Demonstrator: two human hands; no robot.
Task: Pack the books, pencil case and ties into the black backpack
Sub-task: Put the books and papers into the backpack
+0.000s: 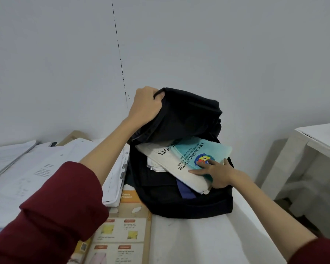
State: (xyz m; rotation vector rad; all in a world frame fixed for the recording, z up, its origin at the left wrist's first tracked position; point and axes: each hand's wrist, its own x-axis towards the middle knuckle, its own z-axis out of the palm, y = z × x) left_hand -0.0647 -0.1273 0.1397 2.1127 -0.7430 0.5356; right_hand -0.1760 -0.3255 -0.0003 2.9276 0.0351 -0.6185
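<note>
The black backpack [181,204] lies on the white table with its main pocket wide open. My left hand [144,105] grips the raised top flap and holds it up. A white and teal note book [181,161] sticks halfway out of the opening, lying over other white books. My right hand [215,173] holds the book's near right corner, fingers on the cover and thumb curled round its edge. A dark blue strip, perhaps a tie [186,190], shows inside the pocket below the book. No pencil case is visible.
A stack of white papers and books [46,168] lies left of the backpack. An orange and cream textbook [126,231] rests at the front, partly under the bag. A white side table [316,147] stands to the right. The grey wall is close behind.
</note>
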